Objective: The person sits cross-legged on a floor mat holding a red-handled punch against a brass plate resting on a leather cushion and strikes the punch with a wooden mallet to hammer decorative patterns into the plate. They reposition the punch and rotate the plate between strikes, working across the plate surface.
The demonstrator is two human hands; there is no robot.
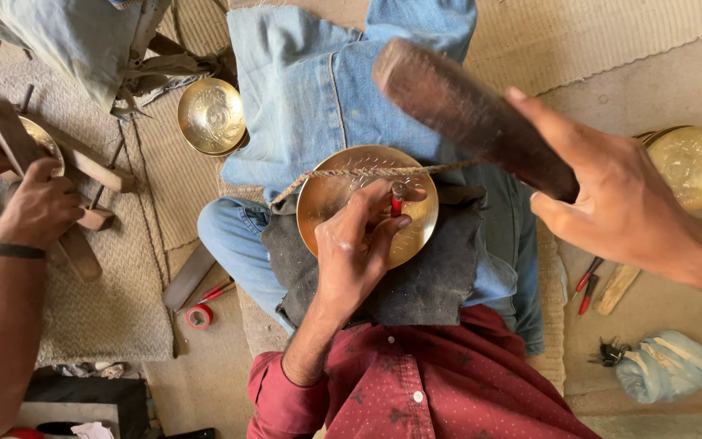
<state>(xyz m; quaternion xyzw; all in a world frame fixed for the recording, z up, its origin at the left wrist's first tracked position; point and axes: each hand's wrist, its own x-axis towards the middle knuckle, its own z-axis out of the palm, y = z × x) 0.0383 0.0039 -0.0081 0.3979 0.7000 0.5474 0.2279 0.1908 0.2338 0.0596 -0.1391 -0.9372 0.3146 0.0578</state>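
A round brass plate (325, 203) lies on a dark cloth (424, 284) over my lap, with a twisted cord (383, 171) stretched across its top. My left hand (357, 244) rests on the plate and pinches a small red-tipped punch (396, 203) upright against the metal. My right hand (615, 199) is raised to the right and grips a thick brown wooden mallet (465, 110), whose head hangs above the plate.
Another brass plate (211, 116) lies up left and one (696, 162) at far right. At left, another person's hands (38, 207) work on a plate with wooden sticks (83, 158). Red tape roll (199, 316), red-handled tools (587, 284), keys (608, 353) and a bundled cloth (668, 366) lie on the mat.
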